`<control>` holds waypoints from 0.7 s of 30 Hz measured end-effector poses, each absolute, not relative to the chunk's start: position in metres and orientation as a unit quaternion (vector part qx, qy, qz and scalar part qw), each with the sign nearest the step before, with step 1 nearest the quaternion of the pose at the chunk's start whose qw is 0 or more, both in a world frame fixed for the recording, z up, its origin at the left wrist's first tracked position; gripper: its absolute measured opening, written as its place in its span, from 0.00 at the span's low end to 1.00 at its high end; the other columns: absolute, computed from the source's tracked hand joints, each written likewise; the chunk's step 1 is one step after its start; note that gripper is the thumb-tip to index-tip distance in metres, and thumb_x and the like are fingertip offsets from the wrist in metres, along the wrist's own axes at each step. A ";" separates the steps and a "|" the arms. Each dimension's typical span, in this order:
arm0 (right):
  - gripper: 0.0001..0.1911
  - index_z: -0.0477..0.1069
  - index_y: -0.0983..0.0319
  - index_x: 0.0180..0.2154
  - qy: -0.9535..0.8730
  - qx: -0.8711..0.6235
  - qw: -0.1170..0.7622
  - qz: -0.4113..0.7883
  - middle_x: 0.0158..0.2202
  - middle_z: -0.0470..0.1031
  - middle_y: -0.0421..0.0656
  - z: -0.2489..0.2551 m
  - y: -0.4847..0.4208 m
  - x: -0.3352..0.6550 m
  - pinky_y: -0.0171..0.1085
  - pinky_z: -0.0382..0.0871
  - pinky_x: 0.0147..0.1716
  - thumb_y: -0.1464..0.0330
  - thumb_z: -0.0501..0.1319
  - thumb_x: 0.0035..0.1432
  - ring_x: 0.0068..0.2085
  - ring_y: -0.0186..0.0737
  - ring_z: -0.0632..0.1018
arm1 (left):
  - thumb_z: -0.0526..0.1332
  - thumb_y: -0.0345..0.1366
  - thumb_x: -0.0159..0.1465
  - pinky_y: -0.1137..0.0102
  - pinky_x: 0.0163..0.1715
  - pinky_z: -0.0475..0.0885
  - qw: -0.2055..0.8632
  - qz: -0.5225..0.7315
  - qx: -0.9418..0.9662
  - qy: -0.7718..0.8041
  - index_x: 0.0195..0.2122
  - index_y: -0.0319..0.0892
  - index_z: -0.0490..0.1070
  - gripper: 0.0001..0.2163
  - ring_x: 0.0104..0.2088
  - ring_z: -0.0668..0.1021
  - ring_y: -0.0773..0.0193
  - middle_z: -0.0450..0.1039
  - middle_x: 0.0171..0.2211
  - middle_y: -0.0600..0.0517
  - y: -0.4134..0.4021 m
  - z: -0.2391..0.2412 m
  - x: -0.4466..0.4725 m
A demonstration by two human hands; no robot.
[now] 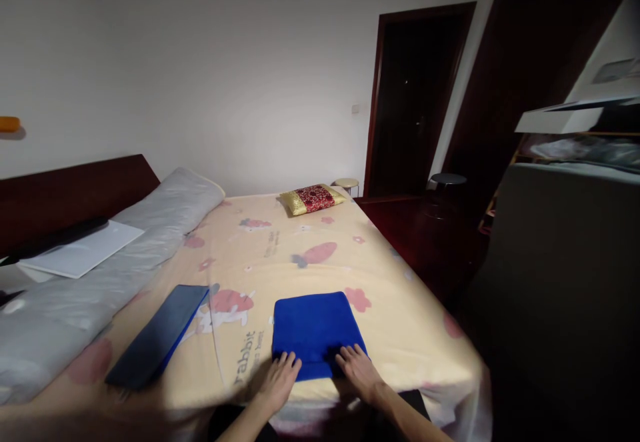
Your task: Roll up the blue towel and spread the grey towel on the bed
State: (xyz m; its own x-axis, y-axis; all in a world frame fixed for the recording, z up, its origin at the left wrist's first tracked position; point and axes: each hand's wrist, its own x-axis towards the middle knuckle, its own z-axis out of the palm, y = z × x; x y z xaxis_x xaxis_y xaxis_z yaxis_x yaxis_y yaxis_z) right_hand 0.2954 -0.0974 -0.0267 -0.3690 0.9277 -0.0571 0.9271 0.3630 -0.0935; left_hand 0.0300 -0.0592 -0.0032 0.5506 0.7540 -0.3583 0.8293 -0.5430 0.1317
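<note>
At the near edge of the bed (400, 335), both hands work palm down on the blue cloth (315, 325). The left hand (283, 374) has its fingers bent on the near left corner; the right hand (359, 370) has its fingers spread a little over the near right corner. Both touch the cloth, but the thumbs are too hidden to tell whether either hand pinches it or only rests on it.

The cloth lies flat, straight ahead of the two hands and between them, its near edge at the fingertips and the rest reaching away toward the bed's far edge. It looks close to square, so no long axis stands out; neither hand is clearly nearer. A narrow strip along its near edge looks like a fold.

Well to the left, the grey cloth (157, 335) lies aslant, its long axis running from the near left toward the far right, apart from both hands. Beyond it, a grey quilt (165, 229) fills the bed's left edge. Near the bed's far edge lies a pillow (314, 199).
</note>
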 end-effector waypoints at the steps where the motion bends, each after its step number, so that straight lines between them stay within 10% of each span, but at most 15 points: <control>1: 0.22 0.69 0.62 0.54 -0.823 -0.566 0.000 0.058 0.53 0.73 0.53 -0.025 -0.098 0.296 0.51 0.59 0.56 0.75 0.49 0.59 0.54 0.51 0.72 | 0.45 0.19 0.58 0.53 0.64 0.56 0.144 -0.132 0.869 0.455 0.66 0.40 0.54 0.33 0.68 0.55 0.49 0.52 0.68 0.41 -0.061 -0.008 0.029; 21: 0.19 0.74 0.65 0.44 -0.798 -0.591 0.000 0.116 0.46 0.77 0.52 -0.003 -0.104 0.301 0.47 0.61 0.54 0.69 0.55 0.51 0.50 0.52 0.73 | 0.48 0.30 0.61 0.58 0.59 0.63 0.142 -0.105 0.857 0.483 0.58 0.42 0.66 0.23 0.58 0.71 0.54 0.70 0.58 0.44 -0.047 -0.001 0.016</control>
